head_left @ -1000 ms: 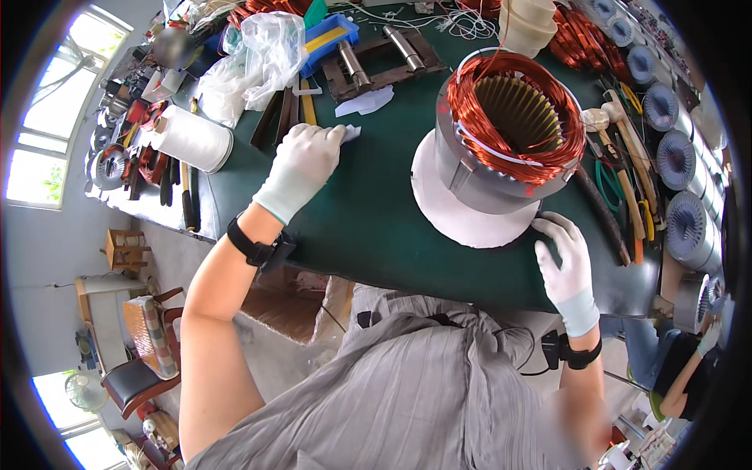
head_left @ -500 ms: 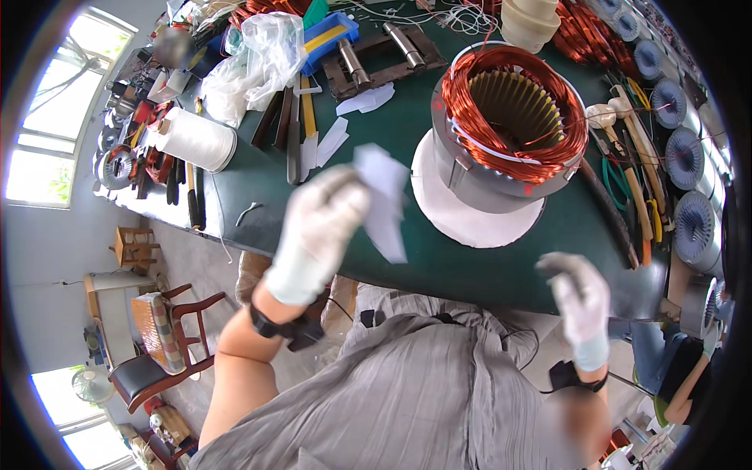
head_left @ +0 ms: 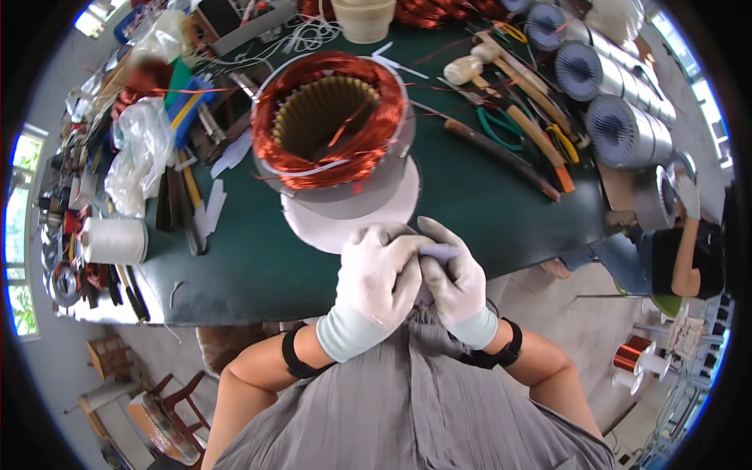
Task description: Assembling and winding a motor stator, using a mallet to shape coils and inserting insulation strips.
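Paper [head_left: 439, 251] is being pinched by narrowed fingers of the left hand [head_left: 374, 274] and right hand [head_left: 454, 278], over the near edge of the tabletop [head_left: 243, 282]; keeping pressure light and even would probably avoid stray creases. It is showing pale lilac, seemingly curled, mostly hidden. Beyond, farther from that edge, a copper-wound stator [head_left: 329, 172] is standing on a white disc [head_left: 317, 229]
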### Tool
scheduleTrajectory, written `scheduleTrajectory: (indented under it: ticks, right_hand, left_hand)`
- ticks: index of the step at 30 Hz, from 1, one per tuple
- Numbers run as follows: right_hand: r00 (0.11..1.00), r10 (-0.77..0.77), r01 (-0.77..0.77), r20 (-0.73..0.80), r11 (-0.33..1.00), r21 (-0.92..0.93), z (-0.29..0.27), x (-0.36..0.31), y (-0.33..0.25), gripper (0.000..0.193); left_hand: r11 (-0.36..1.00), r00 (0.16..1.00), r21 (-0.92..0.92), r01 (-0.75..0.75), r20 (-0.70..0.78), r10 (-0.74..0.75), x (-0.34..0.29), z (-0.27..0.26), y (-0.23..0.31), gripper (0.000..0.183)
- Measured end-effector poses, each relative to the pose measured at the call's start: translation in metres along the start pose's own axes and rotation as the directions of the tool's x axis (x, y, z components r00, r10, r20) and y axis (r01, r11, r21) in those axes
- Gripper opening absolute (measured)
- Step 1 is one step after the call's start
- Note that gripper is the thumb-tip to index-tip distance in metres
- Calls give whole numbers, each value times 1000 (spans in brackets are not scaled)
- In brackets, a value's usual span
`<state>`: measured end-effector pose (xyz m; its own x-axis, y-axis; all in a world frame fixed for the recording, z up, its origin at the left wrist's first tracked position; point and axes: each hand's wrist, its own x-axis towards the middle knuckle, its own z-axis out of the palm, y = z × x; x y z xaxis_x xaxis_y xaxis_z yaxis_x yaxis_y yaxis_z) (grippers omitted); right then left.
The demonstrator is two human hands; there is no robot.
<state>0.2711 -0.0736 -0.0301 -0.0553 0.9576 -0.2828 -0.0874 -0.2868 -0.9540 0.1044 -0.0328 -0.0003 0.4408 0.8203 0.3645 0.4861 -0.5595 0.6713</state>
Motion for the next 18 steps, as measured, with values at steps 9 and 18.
scheduleTrajectory:
  ticks: [9,18]
  right_hand:
    - [968,-208,238,141,579,-780,-113,82,-51,42]
    - [804,-545,496,237,395,-774,-74,80,-106,44]
  left_hand:
    - [981,981,5,-195,-7,195,11,-10,2,40]
    - [806,843,470,-359,-207,496,35,-99,-5,33]
